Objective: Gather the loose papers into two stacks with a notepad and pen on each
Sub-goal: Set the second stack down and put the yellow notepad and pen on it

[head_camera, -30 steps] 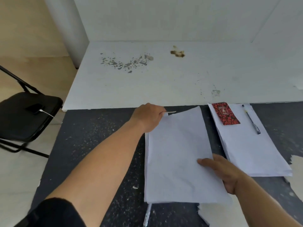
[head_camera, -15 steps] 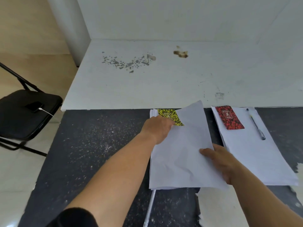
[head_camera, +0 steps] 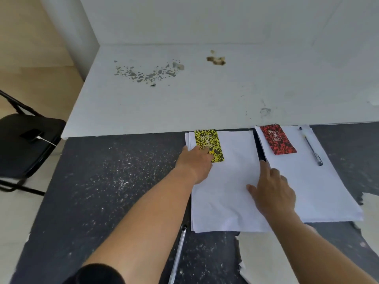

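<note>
Top sheet now flat on left stack [head_camera: 225, 191]; yellow notepad [head_camera: 209, 144] uncovered (upper centre), left hand [head_camera: 195, 162] fingers resting on it; right hand [head_camera: 272, 193] spread flat.

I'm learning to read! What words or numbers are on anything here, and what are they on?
Yellow-and-black speckled notepad, on the left paper stack: a white label with an emblem, too blurred to read.
Red-and-black speckled notepad, on the right paper stack: the same kind of label, too blurred to read.
Nothing else shows any writing.
</note>
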